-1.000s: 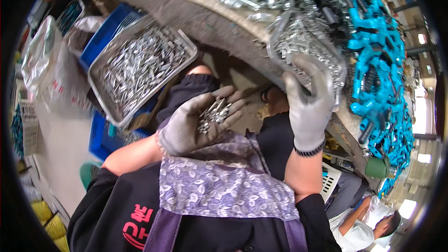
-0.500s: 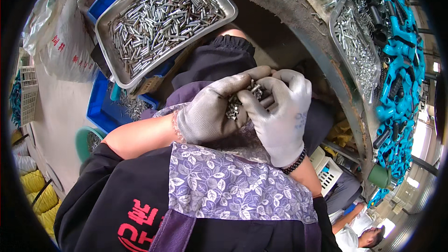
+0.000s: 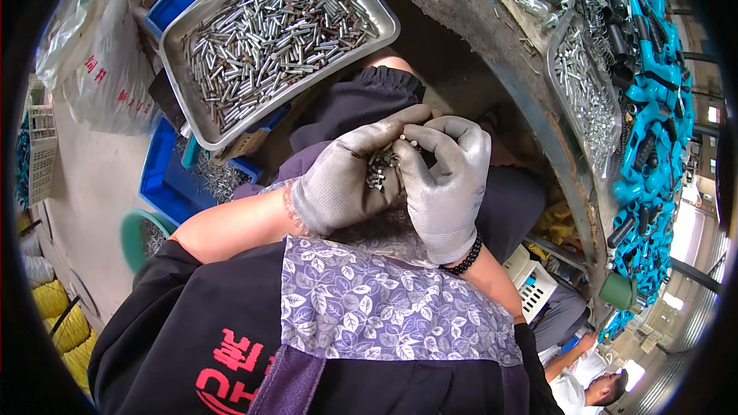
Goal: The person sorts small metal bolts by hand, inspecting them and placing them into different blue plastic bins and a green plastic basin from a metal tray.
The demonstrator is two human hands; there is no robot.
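My left hand, in a grey-white glove, is cupped with its fingers curled around a small heap of metal rivets. Close against it is my gloved right hand, its thumb and fingers pinched together over the heap. A couple of small pale rivet heads show at those fingertips. Both hands are held together above my lap, over the patterned apron. The glove fingers hide part of the heap.
A metal tray full of short metal pins stands ahead on the left. Below it are a blue bin and a green bucket. The worktable edge curves along the right, bearing another tray and turquoise tools. A co-worker sits lower right.
My right hand has shifted slightly left, with its fingertips nearer the left thumb. Small rivet heads now show at its pinch. The left hand stays cupped around the rivets.
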